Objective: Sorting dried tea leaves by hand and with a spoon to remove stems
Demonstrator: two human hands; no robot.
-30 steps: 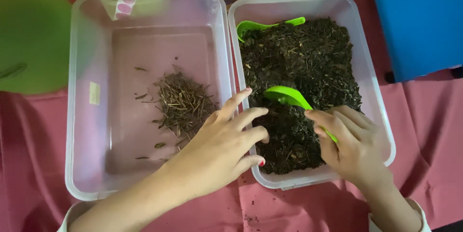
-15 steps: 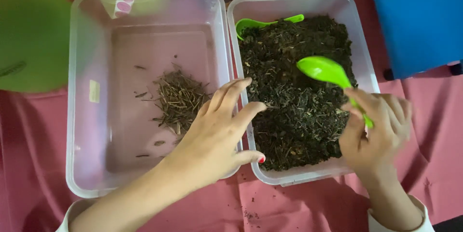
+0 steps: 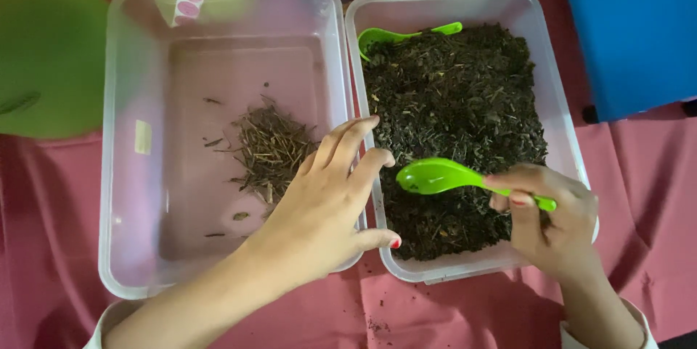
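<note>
— Where is the green plastic spoon (image 3: 444,177)?

— Over the dark soil mix (image 3: 456,113) in the right clear tub (image 3: 552,80), bowl empty, pointing left. The right hand (image 3: 549,220) pinches its handle between thumb and curled fingers.

— And the left hand (image 3: 319,207)?

— It lies across the shared rims of the two tubs, fingers loosely spread, holding nothing, fingertips near the spoon's bowl.

— What else is there?

— A small heap of dry twigs (image 3: 270,149) lies in the left clear tub (image 3: 116,175). A second green spoon (image 3: 399,33) rests at the far edge of the soil. Both tubs stand on a red cloth (image 3: 639,204).
</note>
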